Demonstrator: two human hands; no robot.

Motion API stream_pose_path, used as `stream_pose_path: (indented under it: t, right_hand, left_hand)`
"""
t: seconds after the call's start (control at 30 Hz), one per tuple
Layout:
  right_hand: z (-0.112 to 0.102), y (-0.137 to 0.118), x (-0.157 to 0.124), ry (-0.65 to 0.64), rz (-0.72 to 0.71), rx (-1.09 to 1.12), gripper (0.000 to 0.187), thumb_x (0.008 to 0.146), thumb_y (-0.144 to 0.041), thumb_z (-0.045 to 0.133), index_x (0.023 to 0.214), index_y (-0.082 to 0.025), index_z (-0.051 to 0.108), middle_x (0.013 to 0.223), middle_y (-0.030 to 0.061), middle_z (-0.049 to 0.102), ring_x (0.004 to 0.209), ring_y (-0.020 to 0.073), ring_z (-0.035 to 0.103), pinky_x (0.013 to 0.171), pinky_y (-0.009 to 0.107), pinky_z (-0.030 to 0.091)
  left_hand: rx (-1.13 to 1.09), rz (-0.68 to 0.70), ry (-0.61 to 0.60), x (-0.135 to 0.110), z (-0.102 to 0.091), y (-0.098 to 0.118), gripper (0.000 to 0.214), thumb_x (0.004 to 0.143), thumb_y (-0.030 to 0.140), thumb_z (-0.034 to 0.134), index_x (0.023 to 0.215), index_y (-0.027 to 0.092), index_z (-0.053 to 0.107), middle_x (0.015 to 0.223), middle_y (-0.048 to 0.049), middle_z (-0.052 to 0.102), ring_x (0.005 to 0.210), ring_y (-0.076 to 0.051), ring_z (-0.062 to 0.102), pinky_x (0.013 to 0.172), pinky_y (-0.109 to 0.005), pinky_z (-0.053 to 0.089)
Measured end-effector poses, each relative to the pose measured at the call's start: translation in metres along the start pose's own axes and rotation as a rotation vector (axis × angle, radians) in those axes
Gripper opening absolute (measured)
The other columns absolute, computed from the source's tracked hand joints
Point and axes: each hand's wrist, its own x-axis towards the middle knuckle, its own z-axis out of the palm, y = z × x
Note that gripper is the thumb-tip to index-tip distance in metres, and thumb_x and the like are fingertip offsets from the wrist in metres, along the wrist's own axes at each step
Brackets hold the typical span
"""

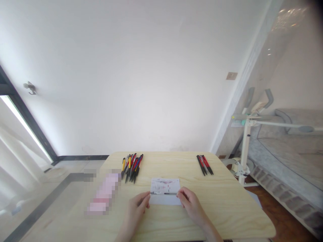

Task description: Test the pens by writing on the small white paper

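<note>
Both my hands hold one thin dark pen [164, 193] level above a white card [165, 188] with red scribbles. My left hand [137, 203] pinches the pen's left end and my right hand [189, 201] pinches its right end. The card lies flat on the pale wooden table [227, 205] near its front middle. A pile of several pens [131, 165] with yellow, red and blue barrels lies at the back left. A small group of red and black pens [205, 164] lies at the back right.
A blurred pink patch [103, 195] lies on the table's left side. A white stand with a lamp arm [246, 148] stands right of the table, beside a grey sofa [290, 151]. A white wall is behind, a dark window frame [27, 117] at left.
</note>
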Motion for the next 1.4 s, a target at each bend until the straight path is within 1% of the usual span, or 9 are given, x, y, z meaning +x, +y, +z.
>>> stream_pose_path:
  t: [0.13, 0.3, 0.43, 0.63, 0.83, 1.03, 1.2, 1.4]
  right_hand:
    - [-0.0003, 0.0005, 0.0003, -0.002, 0.004, 0.002, 0.028, 0.081, -0.041, 0.046, 0.065, -0.018, 0.05, 0.051, -0.0057, 0.039, 0.05, 0.0107, 0.039, 0.049, 0.022, 0.031]
    - [0.0008, -0.0005, -0.0001, -0.001, 0.008, 0.014, 0.028, 0.081, -0.041, 0.046, 0.066, -0.017, 0.051, 0.051, -0.0056, 0.039, 0.049, 0.0106, 0.039, 0.049, 0.022, 0.031]
    - [0.0012, -0.0009, -0.0005, 0.0, -0.001, 0.027, 0.028, 0.082, -0.04, 0.046, 0.067, -0.017, 0.051, 0.051, -0.0057, 0.039, 0.049, 0.0104, 0.039, 0.049, 0.022, 0.03]
    - [0.0012, 0.0006, 0.0, -0.002, 0.008, 0.008, 0.03, 0.081, -0.042, 0.047, 0.065, -0.017, 0.052, 0.05, -0.0056, 0.039, 0.049, 0.0105, 0.039, 0.048, 0.022, 0.029]
    - [0.0002, -0.0023, -0.0003, -0.01, 0.009, -0.012, 0.03, 0.081, -0.041, 0.047, 0.065, -0.017, 0.053, 0.049, -0.0057, 0.04, 0.049, 0.0109, 0.039, 0.049, 0.022, 0.03]
    - [-0.0002, -0.0028, -0.0005, -0.016, -0.003, -0.028, 0.026, 0.082, -0.036, 0.046, 0.065, -0.017, 0.052, 0.049, -0.0058, 0.041, 0.049, 0.0106, 0.04, 0.049, 0.022, 0.03]
    - [-0.0004, -0.0014, -0.0001, -0.019, -0.003, -0.041, 0.025, 0.083, -0.034, 0.046, 0.066, -0.017, 0.053, 0.049, -0.0059, 0.041, 0.049, 0.0106, 0.04, 0.05, 0.022, 0.03]
    - [0.0005, -0.001, -0.0008, -0.022, -0.005, -0.051, 0.025, 0.083, -0.033, 0.046, 0.064, -0.017, 0.05, 0.05, -0.0056, 0.042, 0.05, 0.0102, 0.04, 0.05, 0.022, 0.03]
  left_hand:
    - [0.007, -0.004, -0.006, -0.0006, 0.0023, 0.0006, 0.043, 0.067, 0.049, 0.058, 0.086, 0.012, 0.07, 0.048, 0.0018, 0.053, 0.046, -0.012, 0.044, 0.044, -0.022, 0.035]
    - [0.015, 0.009, 0.033, -0.0002, 0.0043, -0.0015, 0.047, 0.067, 0.051, 0.057, 0.091, 0.012, 0.067, 0.047, 0.0029, 0.053, 0.043, -0.012, 0.044, 0.044, -0.023, 0.036]
    - [0.023, 0.024, 0.049, 0.0004, 0.0037, -0.0033, 0.045, 0.068, 0.054, 0.056, 0.085, 0.014, 0.066, 0.048, 0.0032, 0.054, 0.043, -0.012, 0.045, 0.044, -0.023, 0.036]
    - [0.032, -0.002, 0.063, -0.0006, 0.003, 0.0023, 0.05, 0.063, 0.059, 0.057, 0.079, 0.013, 0.067, 0.047, 0.002, 0.055, 0.042, -0.012, 0.045, 0.043, -0.023, 0.036]
    - [-0.005, -0.01, 0.035, -0.0004, 0.0025, 0.0028, 0.044, 0.066, 0.052, 0.058, 0.082, 0.013, 0.068, 0.047, 0.0022, 0.053, 0.043, -0.011, 0.044, 0.042, -0.022, 0.035]
    - [-0.005, -0.016, 0.022, -0.0011, 0.0022, 0.0046, 0.043, 0.065, 0.052, 0.058, 0.08, 0.013, 0.069, 0.046, 0.0025, 0.053, 0.042, -0.011, 0.043, 0.041, -0.022, 0.034]
    - [0.023, -0.003, -0.008, -0.0009, 0.0019, 0.0029, 0.038, 0.068, 0.049, 0.058, 0.076, 0.013, 0.068, 0.047, 0.0015, 0.053, 0.044, -0.011, 0.045, 0.042, -0.022, 0.035]
    - [0.032, 0.006, 0.018, 0.0005, 0.0013, 0.0013, 0.037, 0.068, 0.049, 0.058, 0.074, 0.013, 0.068, 0.047, 0.0013, 0.054, 0.043, -0.011, 0.045, 0.041, -0.021, 0.035]
